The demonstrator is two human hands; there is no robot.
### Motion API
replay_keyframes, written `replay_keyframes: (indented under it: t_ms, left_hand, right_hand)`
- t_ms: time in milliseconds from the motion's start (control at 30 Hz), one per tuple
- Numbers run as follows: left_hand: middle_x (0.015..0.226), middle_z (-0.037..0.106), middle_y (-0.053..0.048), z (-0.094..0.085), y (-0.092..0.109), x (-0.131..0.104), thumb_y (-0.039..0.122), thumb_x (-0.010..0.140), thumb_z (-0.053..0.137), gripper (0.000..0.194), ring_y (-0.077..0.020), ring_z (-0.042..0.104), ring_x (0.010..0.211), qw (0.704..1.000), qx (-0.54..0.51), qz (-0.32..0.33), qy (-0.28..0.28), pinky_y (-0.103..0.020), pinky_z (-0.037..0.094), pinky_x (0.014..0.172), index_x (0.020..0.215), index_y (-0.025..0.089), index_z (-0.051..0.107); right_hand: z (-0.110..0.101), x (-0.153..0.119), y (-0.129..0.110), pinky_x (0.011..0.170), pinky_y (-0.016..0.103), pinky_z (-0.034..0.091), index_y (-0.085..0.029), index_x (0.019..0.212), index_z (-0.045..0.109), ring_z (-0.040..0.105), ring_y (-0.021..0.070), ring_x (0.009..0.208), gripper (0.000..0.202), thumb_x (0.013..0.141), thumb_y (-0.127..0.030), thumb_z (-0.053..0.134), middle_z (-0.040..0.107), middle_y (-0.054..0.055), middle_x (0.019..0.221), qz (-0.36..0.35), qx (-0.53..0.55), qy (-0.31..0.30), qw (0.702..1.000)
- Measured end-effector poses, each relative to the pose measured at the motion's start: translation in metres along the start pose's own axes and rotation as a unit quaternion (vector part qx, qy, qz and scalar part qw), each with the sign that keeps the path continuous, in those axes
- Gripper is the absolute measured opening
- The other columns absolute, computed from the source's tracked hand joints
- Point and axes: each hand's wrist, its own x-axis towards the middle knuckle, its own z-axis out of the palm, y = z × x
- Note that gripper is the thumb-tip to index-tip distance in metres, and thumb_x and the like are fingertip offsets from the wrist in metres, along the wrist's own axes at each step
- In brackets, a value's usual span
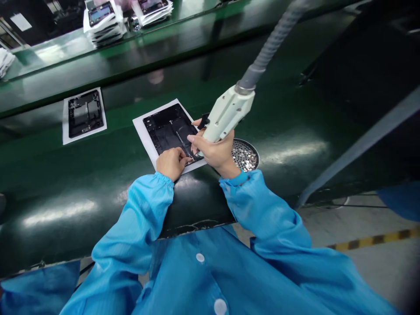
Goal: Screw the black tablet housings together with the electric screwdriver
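Note:
A black tablet-like device frame (169,131) lies on a white sheet (143,131) in front of me. My right hand (215,151) is closed around a pale green handheld tool (229,111), whose narrow tip points down at the frame's near right corner. Beside it, my left hand (172,162) has its fingertips drawn together at the frame's near edge. Some small shiny bits show by those fingertips, but what they pinch, if anything, is too small to tell. Partly behind my right wrist stands a round perforated metal dish (247,154) with many small silver pieces in it.
A ribbed grey hose (275,39) rises from the tool to the upper right. Another black device frame (85,113) lies on white paper to the left. Stacked devices and paper (104,24) stand on the raised ledge behind. The green bench's front edge (197,225) is worn.

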Motion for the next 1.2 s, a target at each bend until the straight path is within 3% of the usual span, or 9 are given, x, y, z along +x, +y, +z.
replay_keyframes:
  t_ms: [300, 600, 900, 1067, 1200]
  left_hand:
    - [0.078, 0.070, -0.002, 0.004, -0.003, -0.004, 0.036, 0.079, 0.070, 0.015, -0.0194, 0.063, 0.078, 1.000, -0.016, 0.007, -0.007, -0.028, 0.042, 0.065, 0.077, 0.022, 0.068]
    - [0.078, 0.071, -0.001, 0.005, -0.003, -0.006, 0.035, 0.079, 0.068, 0.013, -0.0193, 0.063, 0.077, 1.000, -0.019, 0.004, 0.000, -0.028, 0.041, 0.064, 0.077, 0.022, 0.068]
    - [0.074, 0.068, -0.004, 0.006, -0.005, -0.005, 0.032, 0.079, 0.065, 0.013, -0.0243, 0.065, 0.081, 1.000, -0.005, 0.011, 0.010, -0.030, 0.040, 0.064, 0.075, 0.021, 0.068]
    - [0.074, 0.068, -0.003, 0.008, -0.006, -0.004, 0.030, 0.080, 0.064, 0.011, -0.0224, 0.064, 0.078, 1.000, 0.004, 0.009, 0.018, -0.029, 0.040, 0.064, 0.076, 0.021, 0.068]
    - [0.074, 0.068, -0.002, 0.010, -0.011, -0.006, 0.038, 0.083, 0.065, 0.021, -0.0168, 0.061, 0.072, 0.998, -0.025, 0.055, 0.029, -0.027, 0.042, 0.064, 0.075, 0.019, 0.068]
  right_hand:
    - [-0.002, -0.002, 0.007, 0.042, 0.027, 0.044, -0.023, 0.088, 0.057, 0.050, 0.0104, 0.036, 0.028, 0.066, -0.029, 0.073, 0.053, -0.011, 0.045, 0.004, -0.006, 0.016, 1.000]
    - [0.005, -0.007, 0.011, 0.043, 0.028, 0.047, -0.022, 0.086, 0.058, 0.050, 0.0108, 0.038, 0.025, 0.067, -0.028, 0.073, 0.053, -0.009, 0.046, 0.017, -0.007, -0.016, 1.000]
    - [0.005, -0.014, 0.016, 0.061, 0.033, 0.057, -0.022, 0.075, 0.056, 0.063, 0.0163, 0.064, 0.019, 0.067, -0.026, 0.073, 0.056, -0.003, 0.057, 0.022, -0.049, -0.046, 0.998]
    - [0.010, -0.011, 0.020, 0.053, 0.030, 0.053, -0.022, 0.082, 0.060, 0.058, 0.0140, 0.053, 0.020, 0.067, -0.024, 0.073, 0.056, -0.004, 0.055, 0.021, -0.056, -0.027, 0.998]
    - [-0.008, 0.002, 0.005, 0.044, 0.028, 0.047, -0.022, 0.088, 0.062, 0.051, 0.0112, 0.040, 0.022, 0.069, -0.022, 0.071, 0.054, -0.007, 0.048, -0.007, -0.017, -0.001, 1.000]
